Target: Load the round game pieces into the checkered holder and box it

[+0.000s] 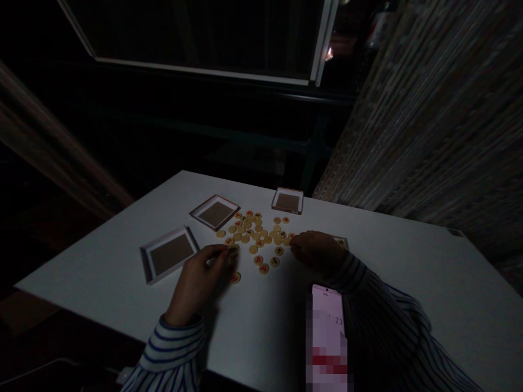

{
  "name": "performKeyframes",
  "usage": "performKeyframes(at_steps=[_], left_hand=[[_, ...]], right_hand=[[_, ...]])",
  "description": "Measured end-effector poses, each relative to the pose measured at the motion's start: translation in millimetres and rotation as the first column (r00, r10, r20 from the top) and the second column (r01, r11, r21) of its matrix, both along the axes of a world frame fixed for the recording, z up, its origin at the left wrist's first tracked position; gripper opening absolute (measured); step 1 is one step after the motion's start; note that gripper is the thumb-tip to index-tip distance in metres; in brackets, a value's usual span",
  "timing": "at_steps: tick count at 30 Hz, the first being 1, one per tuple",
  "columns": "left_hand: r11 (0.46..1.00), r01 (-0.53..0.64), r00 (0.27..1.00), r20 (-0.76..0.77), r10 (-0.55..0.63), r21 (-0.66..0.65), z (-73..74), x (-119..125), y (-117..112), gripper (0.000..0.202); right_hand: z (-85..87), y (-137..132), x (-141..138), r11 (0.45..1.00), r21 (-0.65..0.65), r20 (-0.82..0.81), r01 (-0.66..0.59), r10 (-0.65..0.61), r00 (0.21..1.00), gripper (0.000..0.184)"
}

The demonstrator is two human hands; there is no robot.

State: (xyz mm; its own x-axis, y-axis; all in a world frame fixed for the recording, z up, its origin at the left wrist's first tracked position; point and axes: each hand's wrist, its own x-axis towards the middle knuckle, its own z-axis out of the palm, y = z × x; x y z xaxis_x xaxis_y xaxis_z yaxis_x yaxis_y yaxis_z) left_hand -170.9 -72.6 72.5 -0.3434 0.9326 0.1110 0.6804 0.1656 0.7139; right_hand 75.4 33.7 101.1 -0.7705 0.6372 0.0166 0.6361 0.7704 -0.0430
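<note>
Round, pale xiangqi pieces [253, 249] lie loosely scattered in the middle of the white table, some showing red or dark characters, others blank side up. At the near left of the scatter, my left hand [200, 277] has its fingers pinched together on one piece [233, 247]. A red-marked piece [236, 277] lies just below those fingertips. Over the right edge of the scatter is my right hand [316, 249], its fingers curled down beside a piece [287, 242]. What those fingers hold, if anything, is hidden by the hand and the dim light.
Open shallow boxes stand around the pieces: a white one [146, 264] at left, a brown-edged one [195, 218] behind it, and another [287, 211] at the back. Another box [346, 243] is partly behind my right hand. A lit phone [327, 318] lies near my right forearm.
</note>
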Motion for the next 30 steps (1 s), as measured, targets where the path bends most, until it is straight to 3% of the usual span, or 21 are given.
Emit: performKeyframes(at_steps=[7,13,24,30], left_hand=[[1.0,0.008,0.998,0.061,-0.008,0.011,-24.7,-9.7,-8.6,0.037],[0.997,0.072,0.997,-0.028,-0.072,0.023,-46.2,-18.3,-12.2,0.034],[0.985,0.161,0.976,-0.158,-0.149,0.062,-55.1,-17.5,-12.7,0.028],[0.979,0.191,0.966,-0.19,-0.174,0.075,-60.5,-19.3,-12.2,0.027]], right_hand=[[1.3,-11.6,-21.9,0.999,-0.026,0.063,-0.028,0.03,0.998,0.027],[-5.4,-15.1,-37.3,0.995,-0.055,0.098,-0.083,0.088,0.991,0.024],[-25.2,-20.5,-59.2,0.981,-0.065,0.077,-0.182,0.187,0.979,0.03],[-31.1,-25.2,-77.4,0.977,-0.08,0.145,-0.196,0.206,0.968,0.028]])
